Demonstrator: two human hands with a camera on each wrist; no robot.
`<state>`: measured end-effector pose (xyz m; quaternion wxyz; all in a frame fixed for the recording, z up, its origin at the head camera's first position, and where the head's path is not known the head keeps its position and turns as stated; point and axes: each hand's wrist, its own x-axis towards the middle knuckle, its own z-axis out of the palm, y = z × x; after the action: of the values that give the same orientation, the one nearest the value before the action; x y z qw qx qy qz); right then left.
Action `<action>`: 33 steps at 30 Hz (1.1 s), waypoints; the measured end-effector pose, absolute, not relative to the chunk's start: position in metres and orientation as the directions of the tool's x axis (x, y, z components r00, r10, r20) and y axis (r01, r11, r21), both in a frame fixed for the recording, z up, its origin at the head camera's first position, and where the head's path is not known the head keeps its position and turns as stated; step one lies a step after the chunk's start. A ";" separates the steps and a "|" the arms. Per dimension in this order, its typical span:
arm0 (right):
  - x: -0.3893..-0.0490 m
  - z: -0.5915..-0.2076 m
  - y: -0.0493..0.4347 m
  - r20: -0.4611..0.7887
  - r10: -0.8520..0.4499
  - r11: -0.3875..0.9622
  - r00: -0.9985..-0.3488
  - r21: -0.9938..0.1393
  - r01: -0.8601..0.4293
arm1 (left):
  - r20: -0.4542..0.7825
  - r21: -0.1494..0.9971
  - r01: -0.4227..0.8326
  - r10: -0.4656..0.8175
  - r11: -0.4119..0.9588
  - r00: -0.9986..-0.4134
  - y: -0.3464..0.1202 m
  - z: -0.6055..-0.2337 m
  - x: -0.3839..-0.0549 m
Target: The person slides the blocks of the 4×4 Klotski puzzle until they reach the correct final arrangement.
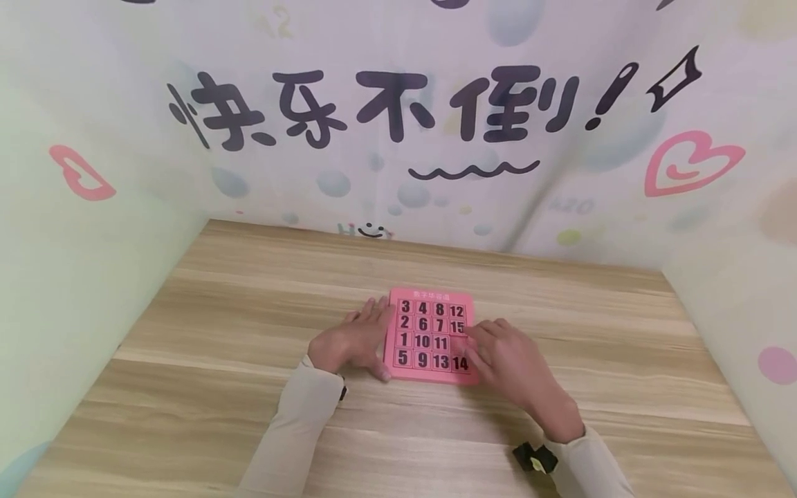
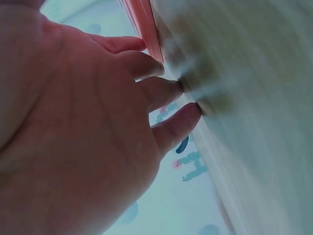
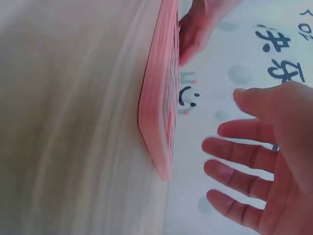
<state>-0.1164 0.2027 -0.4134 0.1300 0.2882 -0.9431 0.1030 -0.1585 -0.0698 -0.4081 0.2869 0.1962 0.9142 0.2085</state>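
A pink number sliding puzzle (image 1: 423, 335) lies flat on the wooden table. Its rows read 3 4 8 12, then 2 6 7 15, then 1 10 11 and a gap at the right, then 5 9 13 14. Along its left side rests my left hand (image 1: 356, 339), with fingers and thumb spread; in the left wrist view the fingertips (image 2: 177, 120) touch the table and the puzzle's side. At the right edge is my right hand (image 1: 513, 360), its fingers near the 15 and the gap. The right wrist view shows those fingers loosely bent, holding nothing.
The wood-grain table (image 1: 218, 387) meets a printed curtain (image 1: 386, 194) at its far edge, with dark lettering and drawings on it. Pale walls stand at both sides. A dark strap (image 1: 534, 458) sits on my right wrist.
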 end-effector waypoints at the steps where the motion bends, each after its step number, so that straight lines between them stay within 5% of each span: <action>1: -0.118 -0.414 0.202 0.283 -0.510 0.820 -0.812 -0.125 -0.559 | -0.444 0.497 0.233 0.476 0.836 -0.759 -0.070 -0.408 -0.158; 11: -0.125 -0.425 0.199 0.078 -0.481 0.862 -0.873 -0.140 -0.487 | -0.440 0.499 0.220 0.464 0.838 -0.769 -0.064 -0.412 -0.158; 33: -0.124 -0.425 0.196 0.017 -0.480 0.870 -0.877 -0.121 -0.479 | -0.462 0.445 0.243 0.454 0.862 -0.762 -0.061 -0.410 -0.163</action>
<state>-0.1242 0.1960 -0.4250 -0.0068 0.2479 -0.9669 0.0608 -0.1626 -0.0614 -0.4102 0.2886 0.1891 0.9207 0.1826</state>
